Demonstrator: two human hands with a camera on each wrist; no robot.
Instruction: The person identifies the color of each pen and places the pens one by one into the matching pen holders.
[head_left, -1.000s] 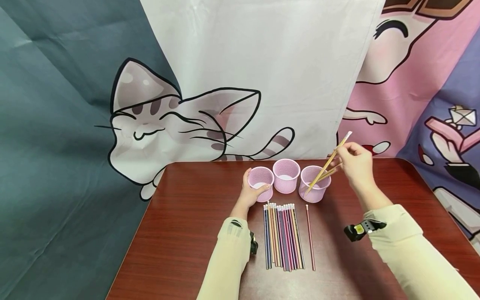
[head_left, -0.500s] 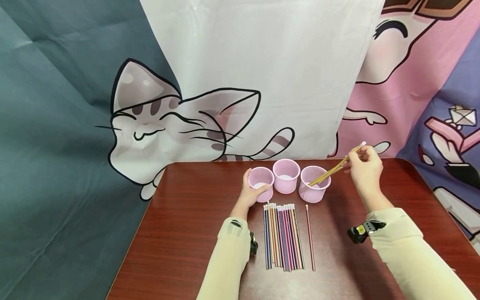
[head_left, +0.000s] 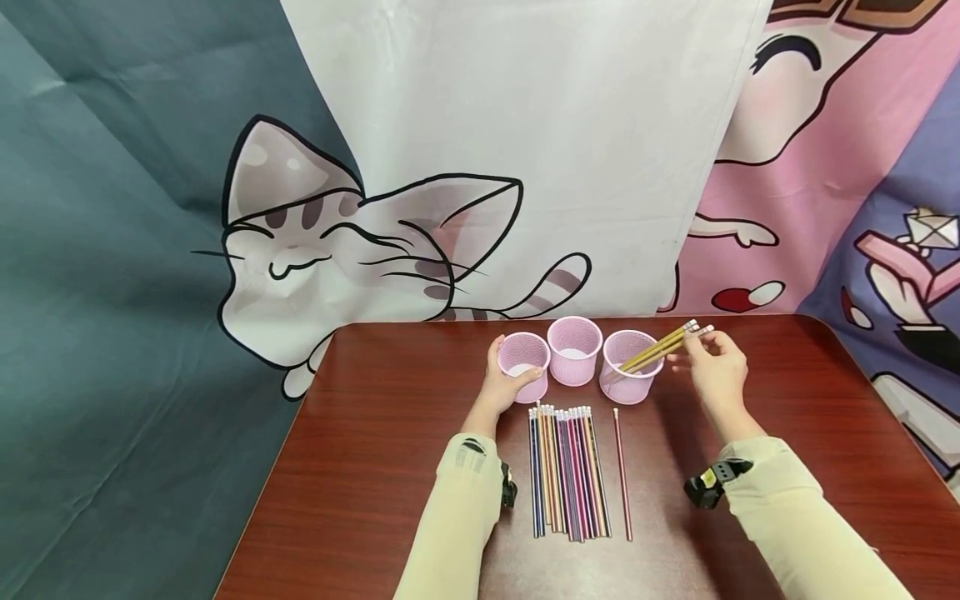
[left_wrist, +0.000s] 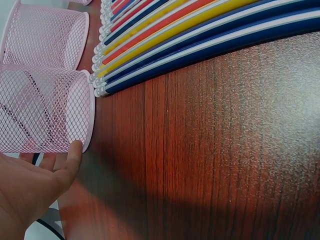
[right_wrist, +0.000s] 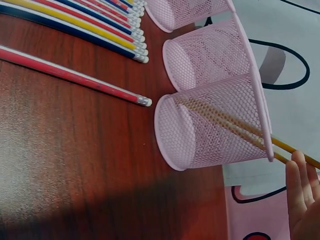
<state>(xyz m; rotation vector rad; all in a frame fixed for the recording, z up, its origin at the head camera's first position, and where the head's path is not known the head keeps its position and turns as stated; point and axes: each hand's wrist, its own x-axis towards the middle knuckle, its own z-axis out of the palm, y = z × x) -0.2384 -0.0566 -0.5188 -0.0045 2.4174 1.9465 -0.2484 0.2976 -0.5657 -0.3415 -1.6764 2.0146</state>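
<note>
Three pink mesh pencil cups stand at the table's far side. My left hand (head_left: pixel 504 385) holds the left pencil cup (left_wrist: pixel 45 107), thumb on the near side and fingers around its outer side. Yellow pencils (head_left: pixel 651 354) lean in the right pencil cup (head_left: pixel 628 390), eraser ends sticking out over the right rim. My right hand (head_left: pixel 720 375) is beside those ends, its fingers (right_wrist: pixel 295 185) fairly straight and touching or very near the pencils; the right wrist view hides the thumb. The middle pencil cup (head_left: pixel 574 373) stands between the other two.
In front of the cups lies a row of several striped pencils (head_left: pixel 568 475), erasers toward the cups. A single red pencil (head_left: pixel 623 475) lies apart to their right. The brown wooden table (head_left: pixel 375 467) meets a cartoon-printed cloth (head_left: pixel 600 150) behind.
My right hand swung right, then came down and back toward the right cup. The yellow pencils now lie lower and side by side on its rim. My left hand stays put.
</note>
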